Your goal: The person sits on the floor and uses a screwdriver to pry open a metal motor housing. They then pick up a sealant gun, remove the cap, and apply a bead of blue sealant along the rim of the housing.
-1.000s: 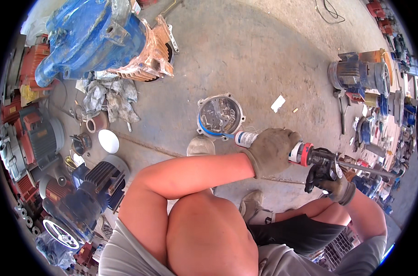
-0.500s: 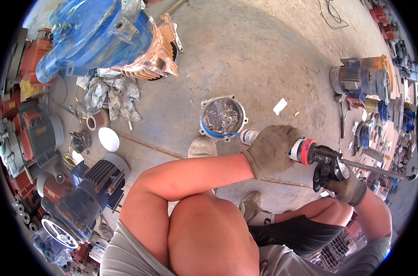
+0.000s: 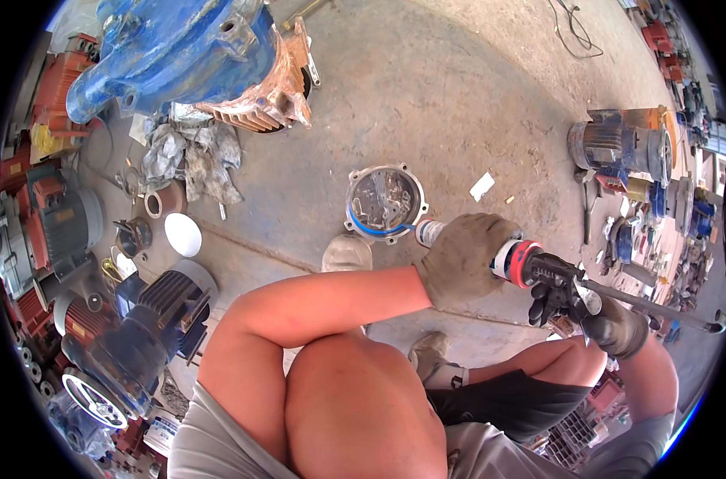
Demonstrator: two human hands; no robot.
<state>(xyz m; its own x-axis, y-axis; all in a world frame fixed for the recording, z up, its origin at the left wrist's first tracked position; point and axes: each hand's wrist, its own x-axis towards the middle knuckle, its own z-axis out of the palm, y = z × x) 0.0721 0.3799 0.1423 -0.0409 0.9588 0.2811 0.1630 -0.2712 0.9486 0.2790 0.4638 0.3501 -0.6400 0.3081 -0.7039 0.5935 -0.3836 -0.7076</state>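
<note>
My gloved left hand (image 3: pixel 463 255) wraps around the white tube of a caulking gun (image 3: pixel 531 267). Its nozzle tip touches the rim of a round grey metal motor cover (image 3: pixel 383 201) lying on the concrete floor, where a blue bead runs along the lower rim. At the lower right, my gloved right hand (image 3: pixel 606 319) grips the gun's black handle and trigger, and the long push rod (image 3: pixel 666 307) sticks out to the right.
A large blue motor housing with copper windings (image 3: pixel 187 56) lies at the top left. Dark and red electric motors (image 3: pixel 131 335) crowd the left edge, with rags (image 3: pixel 183 156) and a white disc (image 3: pixel 182 234). More motors and parts (image 3: pixel 622 148) sit at the right. My shoes (image 3: pixel 347 251) rest on the floor.
The caulking gun and both hands have shifted slightly right and down, and the nozzle has travelled along the cover's lower rim.
</note>
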